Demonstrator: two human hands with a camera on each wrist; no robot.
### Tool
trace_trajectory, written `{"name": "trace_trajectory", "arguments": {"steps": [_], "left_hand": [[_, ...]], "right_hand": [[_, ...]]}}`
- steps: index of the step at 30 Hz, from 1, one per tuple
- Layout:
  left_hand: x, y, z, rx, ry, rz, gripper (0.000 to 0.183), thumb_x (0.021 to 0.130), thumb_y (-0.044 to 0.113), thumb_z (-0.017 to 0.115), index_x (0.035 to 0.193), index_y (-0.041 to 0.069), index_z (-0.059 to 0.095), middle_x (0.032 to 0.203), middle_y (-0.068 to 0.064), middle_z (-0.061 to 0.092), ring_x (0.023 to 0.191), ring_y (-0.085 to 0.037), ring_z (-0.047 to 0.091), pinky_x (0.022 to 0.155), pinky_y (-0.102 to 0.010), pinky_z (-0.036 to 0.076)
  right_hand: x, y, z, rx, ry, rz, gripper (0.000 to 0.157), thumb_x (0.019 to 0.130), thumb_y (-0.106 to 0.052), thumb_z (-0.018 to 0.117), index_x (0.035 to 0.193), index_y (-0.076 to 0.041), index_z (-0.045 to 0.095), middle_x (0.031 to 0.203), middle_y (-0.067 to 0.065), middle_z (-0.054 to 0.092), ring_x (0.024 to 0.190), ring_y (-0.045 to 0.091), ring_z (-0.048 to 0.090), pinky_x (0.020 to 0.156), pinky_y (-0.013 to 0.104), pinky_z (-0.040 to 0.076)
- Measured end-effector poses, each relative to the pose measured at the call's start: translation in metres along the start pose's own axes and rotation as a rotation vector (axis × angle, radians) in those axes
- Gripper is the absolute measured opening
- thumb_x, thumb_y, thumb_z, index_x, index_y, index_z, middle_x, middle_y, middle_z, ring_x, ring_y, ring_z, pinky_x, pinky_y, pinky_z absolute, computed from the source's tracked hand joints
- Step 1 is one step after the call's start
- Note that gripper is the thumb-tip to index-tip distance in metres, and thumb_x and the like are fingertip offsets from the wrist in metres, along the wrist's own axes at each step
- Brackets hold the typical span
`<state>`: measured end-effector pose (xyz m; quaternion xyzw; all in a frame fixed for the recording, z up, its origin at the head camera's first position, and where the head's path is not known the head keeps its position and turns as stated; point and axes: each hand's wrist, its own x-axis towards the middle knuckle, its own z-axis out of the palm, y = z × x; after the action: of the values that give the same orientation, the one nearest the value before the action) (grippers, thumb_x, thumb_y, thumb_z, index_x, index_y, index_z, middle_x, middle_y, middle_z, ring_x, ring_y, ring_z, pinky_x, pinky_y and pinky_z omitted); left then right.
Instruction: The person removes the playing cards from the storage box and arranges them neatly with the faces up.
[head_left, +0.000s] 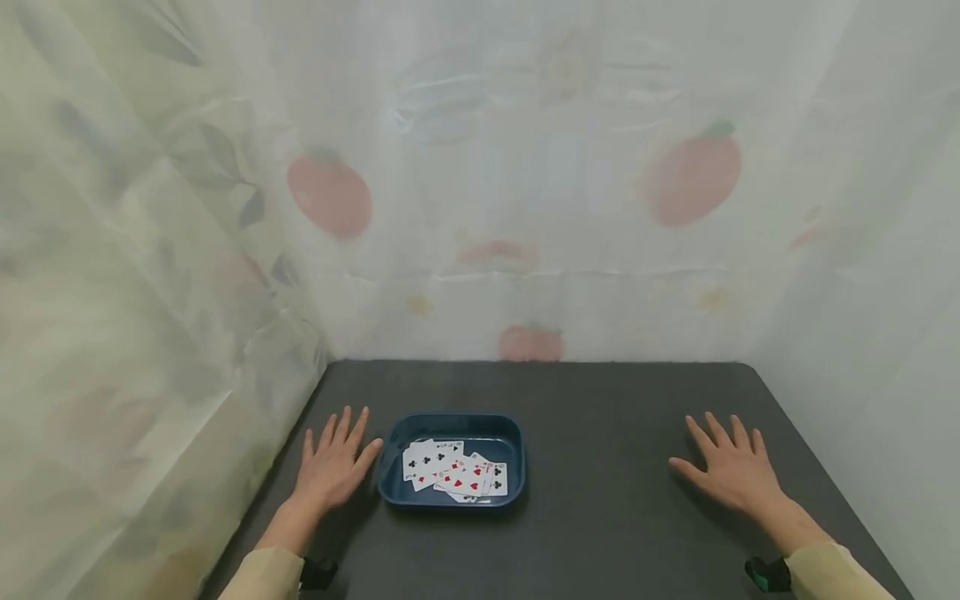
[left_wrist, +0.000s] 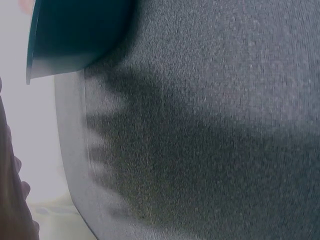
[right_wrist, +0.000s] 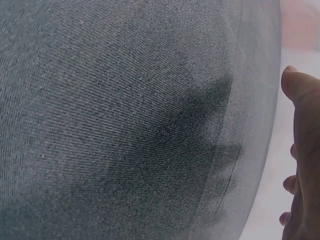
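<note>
A blue rectangular tray (head_left: pixel 517 450) with rounded corners sits on the dark table, left of the middle. Several playing cards (head_left: pixel 461 479) lie loosely overlapped in it, face up, with red and black suits showing. Just left of the tray is my left hand (head_left: pixel 333 467), palm down with fingers spread, its thumb near the tray's rim and nothing held. My right hand (head_left: pixel 731 471) is far to the right, also palm down, fingers spread and holding nothing. In the left wrist view the tray's outer wall (left_wrist: pixel 75 35) shows at the top, and the hand casts a shadow on the tabletop.
The dark table (head_left: pixel 600 433) has rounded far corners. Behind it hangs a pale curtain (head_left: pixel 570 208) with faded red fruit prints; a patterned sheet (head_left: pixel 150 292) runs along the left and a white one (head_left: pixel 870 333) along the right.
</note>
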<state>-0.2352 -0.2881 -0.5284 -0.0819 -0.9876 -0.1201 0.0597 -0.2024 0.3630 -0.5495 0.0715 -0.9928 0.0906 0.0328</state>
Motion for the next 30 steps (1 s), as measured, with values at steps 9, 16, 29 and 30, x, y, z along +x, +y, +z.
{"name": "trace_trajectory", "arguments": {"steps": [9,16,29,30], "left_hand": [[0.013,-0.004,0.004,-0.05,-0.011,0.037,0.077,0.105,0.059,0.04,0.164,0.012,0.026,0.167,-0.024,0.017,0.151,-0.05,0.013,0.114,-0.073,-0.004],[0.013,-0.008,0.001,-0.369,-0.121,-0.005,0.073,0.11,0.054,0.026,0.166,0.011,0.01,0.169,-0.022,0.008,0.152,-0.049,0.008,0.114,-0.073,0.007],[0.01,-0.003,0.009,-0.991,-0.384,-0.213,0.068,0.109,0.03,0.048,0.167,0.025,0.011,0.164,-0.029,0.021,0.137,-0.048,0.042,0.08,-0.054,0.059],[0.01,-0.004,0.01,-1.025,-0.393,-0.222,0.069,0.109,0.027,0.049,0.167,0.025,0.012,0.163,-0.031,0.021,0.136,-0.048,0.043,0.079,-0.053,0.059]], "right_hand": [[0.005,-0.012,-0.012,-0.01,0.053,-0.004,0.094,0.093,-0.07,0.056,0.157,-0.003,0.039,0.157,0.034,0.03,0.142,0.062,0.016,0.11,0.077,0.008],[0.024,-0.052,-0.016,-0.005,0.221,-0.129,0.083,0.092,-0.053,0.071,0.153,-0.003,0.045,0.152,0.03,0.041,0.14,0.056,0.03,0.111,0.073,0.018],[0.082,-0.192,-0.011,0.202,0.114,-0.452,0.069,0.096,-0.037,0.072,0.156,-0.014,0.045,0.156,0.012,0.044,0.145,0.036,0.037,0.112,0.059,0.036],[0.085,-0.204,-0.011,0.21,0.083,-0.467,0.068,0.097,-0.037,0.072,0.156,-0.016,0.045,0.156,0.01,0.045,0.145,0.034,0.038,0.112,0.058,0.036]]}}
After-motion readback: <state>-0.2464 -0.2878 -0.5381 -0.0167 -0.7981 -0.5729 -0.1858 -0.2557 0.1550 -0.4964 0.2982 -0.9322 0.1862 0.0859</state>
